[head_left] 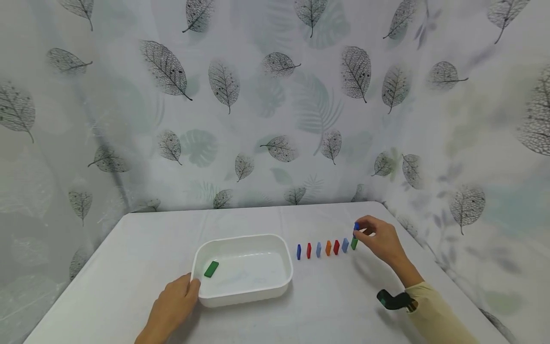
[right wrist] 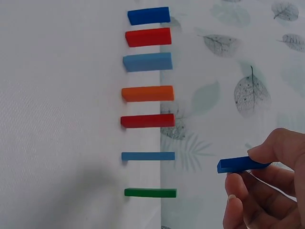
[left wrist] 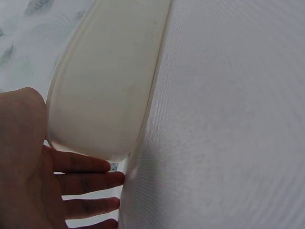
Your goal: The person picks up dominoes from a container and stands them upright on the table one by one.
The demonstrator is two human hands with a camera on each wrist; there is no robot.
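Observation:
My right hand (head_left: 380, 239) pinches a dark blue domino block (right wrist: 238, 164) between thumb and fingers, raised above the table. In the head view it overlaps the top of the green domino block (right wrist: 150, 192) that ends the row. That green block stands upright, last in a spaced line with the light blue (right wrist: 147, 156), red (right wrist: 147, 121) and orange (right wrist: 147, 94) ones. At the left end of a white plastic tray (head_left: 242, 298), my left hand (head_left: 174, 303) rests against its wall, fingers straight. One green domino block (head_left: 211, 269) lies flat inside the tray.
Further left in the row stand another light blue block (head_left: 318, 249), a red one (head_left: 309, 251) and a dark blue one (head_left: 299, 252), close to the tray's right end. A white cloth covers the table (head_left: 107, 286). Leaf-patterned curtains (head_left: 275, 110) hang behind it.

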